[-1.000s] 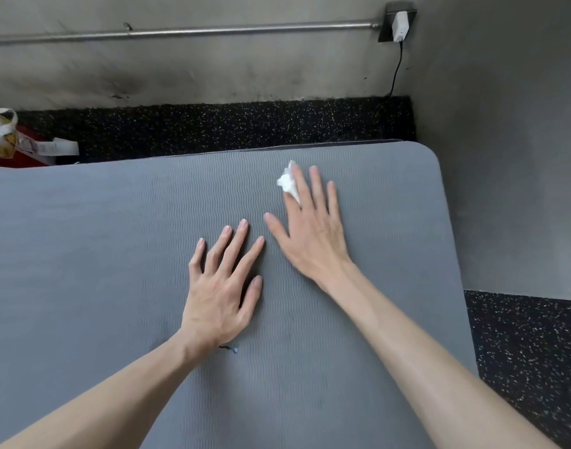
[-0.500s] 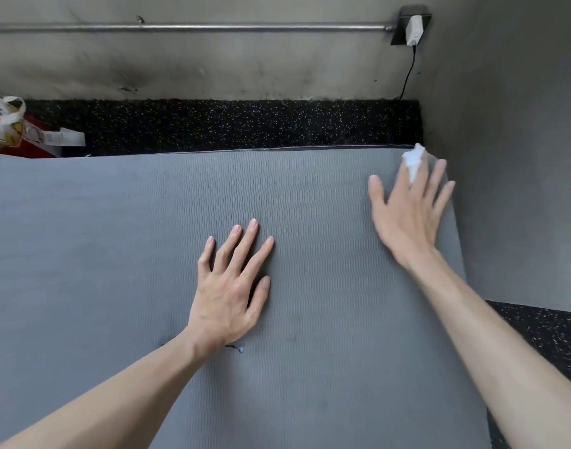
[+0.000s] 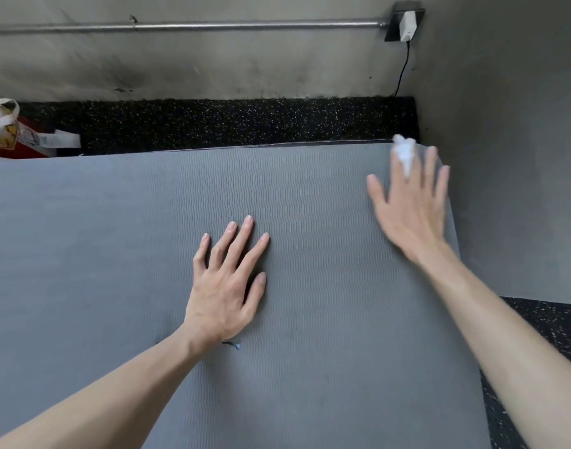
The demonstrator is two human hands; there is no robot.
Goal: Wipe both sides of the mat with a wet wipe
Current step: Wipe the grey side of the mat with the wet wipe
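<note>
A grey ribbed mat [image 3: 115, 238] lies flat on the floor and fills most of the view. My left hand [image 3: 227, 283] rests flat on its middle, fingers spread. My right hand [image 3: 410, 205] lies near the mat's far right corner with straight fingers, pressing a crumpled white wet wipe [image 3: 404, 153] onto the mat. Part of the wipe sticks out past the fingertips and between two fingers. The right hand is blurred by motion.
A grey wall runs along the back and the right side, close to the mat's right edge. A metal pipe [image 3: 187, 26] and a plugged-in white charger [image 3: 407, 25] sit on the back wall. A white and red bag [image 3: 8, 131] lies at far left on black speckled flooring [image 3: 229, 124].
My right hand swept the wipe from the mat's middle to its far right corner, and has since edged slightly left. My left hand stayed in place.
</note>
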